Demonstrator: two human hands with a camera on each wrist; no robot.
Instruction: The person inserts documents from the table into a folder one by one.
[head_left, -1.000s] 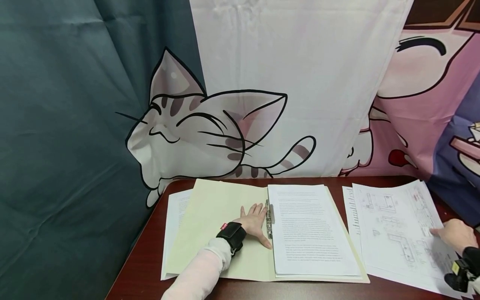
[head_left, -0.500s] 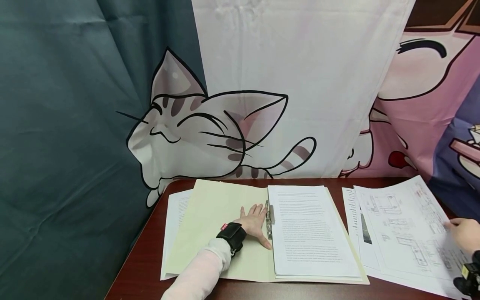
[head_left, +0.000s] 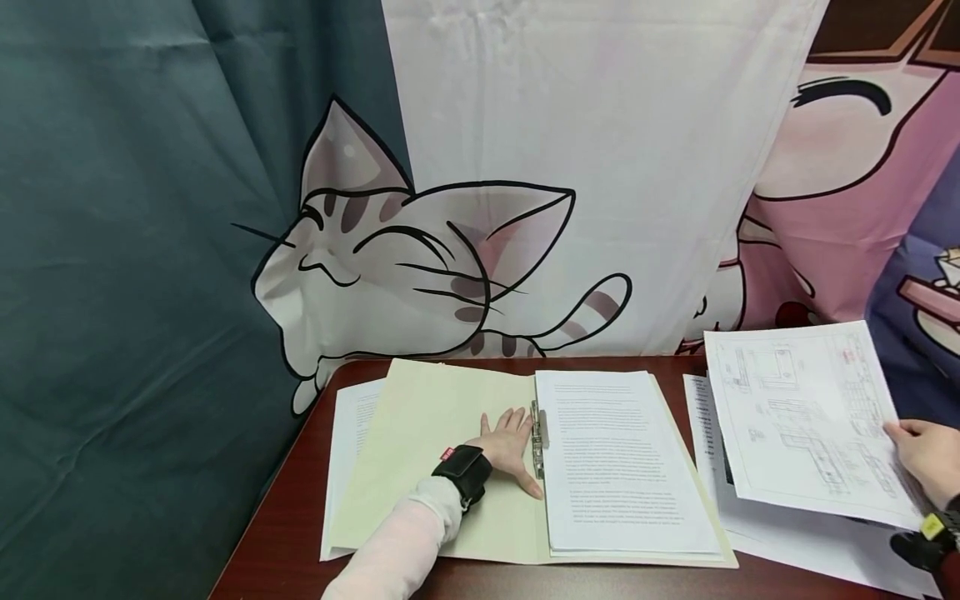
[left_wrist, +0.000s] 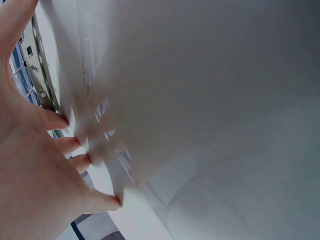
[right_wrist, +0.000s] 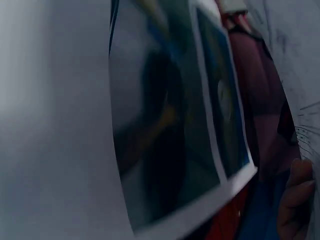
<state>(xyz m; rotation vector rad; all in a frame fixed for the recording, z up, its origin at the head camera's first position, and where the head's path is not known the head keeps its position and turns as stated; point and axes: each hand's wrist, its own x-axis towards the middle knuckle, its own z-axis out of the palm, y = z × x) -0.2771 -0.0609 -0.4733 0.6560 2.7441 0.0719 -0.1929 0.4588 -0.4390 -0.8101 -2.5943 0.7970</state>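
Note:
My left hand (head_left: 510, 450) lies with fingers spread on the bare left side of an open cream file folder (head_left: 412, 433). Its fingertips reach the metal clip (head_left: 537, 442) at the spine. A stack of printed pages (head_left: 630, 467) fills the folder's right side. At the far right my right hand (head_left: 930, 458) pinches the right edge of a sheet of technical drawings (head_left: 810, 417), raised and tilted over other papers (head_left: 810, 542). In the right wrist view, the curled fingers (right_wrist: 297, 200) show at that sheet, and a page with dark colour pictures (right_wrist: 165, 125) appears beside it.
A printed sheet (head_left: 348, 450) sticks out from under the folder's left edge. Everything lies on a reddish-brown table (head_left: 262, 533). Behind its back edge hangs a cloth (head_left: 600, 125) with cartoon cats.
My right hand has taken hold of the drawing sheet's right edge and lifted it off the papers, uncovering more of those beneath. The left hand stays put.

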